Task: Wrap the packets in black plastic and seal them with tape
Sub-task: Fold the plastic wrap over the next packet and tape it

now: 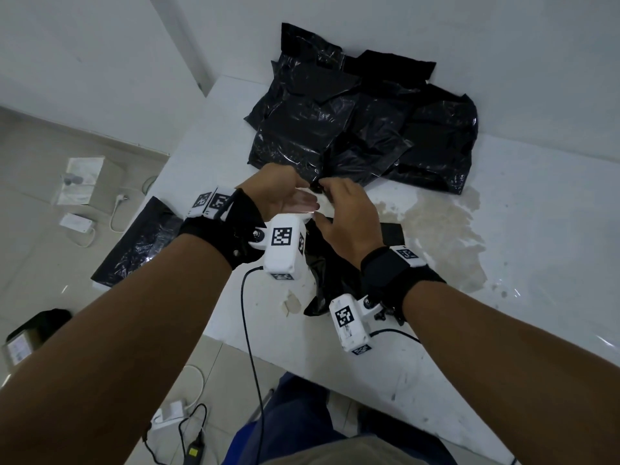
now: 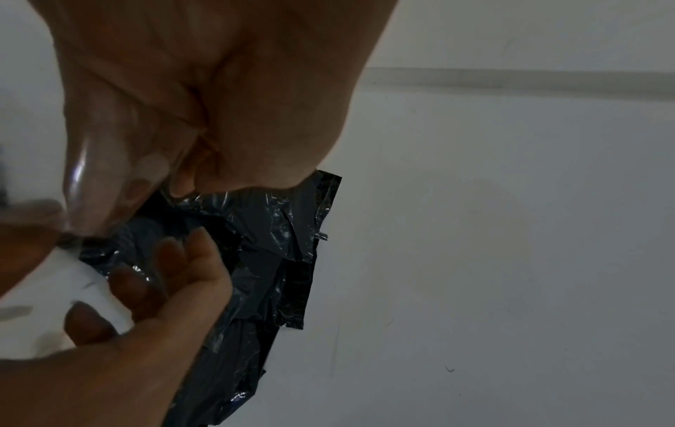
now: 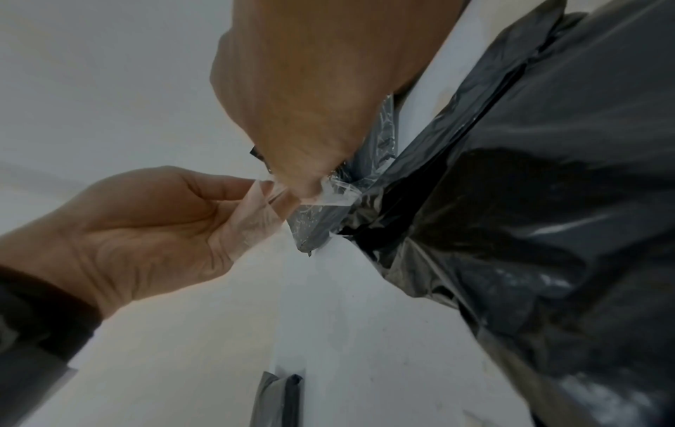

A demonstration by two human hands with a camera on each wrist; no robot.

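Both hands meet above the white table (image 1: 503,229), over a black-plastic-wrapped packet (image 1: 327,280) lying under the right wrist. Left hand (image 1: 285,193) is palm-up, fingers curled, pinching a strip of clear tape (image 3: 255,213) stretched across its fingertips. Right hand (image 1: 345,216) has fingers bent down onto the tape's other end, where it meets the crumpled black plastic (image 3: 318,228). Heap of wrapped black packets (image 1: 362,129) sits at the table's far side against the wall, just beyond the hands. One more black packet (image 1: 141,243) lies at the table's left edge.
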